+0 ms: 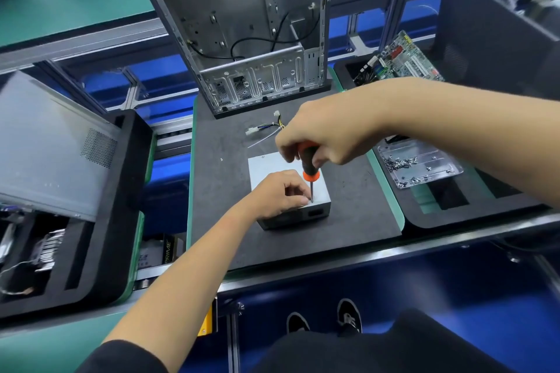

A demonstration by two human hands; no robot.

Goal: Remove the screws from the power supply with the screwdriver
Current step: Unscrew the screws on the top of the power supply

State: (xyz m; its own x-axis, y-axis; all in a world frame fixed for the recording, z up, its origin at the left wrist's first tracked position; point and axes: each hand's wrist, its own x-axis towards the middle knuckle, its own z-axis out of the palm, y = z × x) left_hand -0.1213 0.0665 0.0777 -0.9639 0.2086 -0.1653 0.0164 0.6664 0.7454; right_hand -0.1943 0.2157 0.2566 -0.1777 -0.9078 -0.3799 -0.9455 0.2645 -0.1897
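Observation:
A grey metal power supply lies flat on the black foam mat in the middle of the bench. My right hand grips the orange-and-black screwdriver from above, holding it almost upright. Its tip sits on the box's top face near the front right corner. My left hand rests on the front of the power supply, fingers curled, fingertips pinching the shaft right at the tip. The screw itself is hidden under the tip and fingers.
An open, stripped computer case stands behind the mat, with a loose wire bundle in front of it. A clear tray of screws and a motherboard sit to the right. A side panel leans at left.

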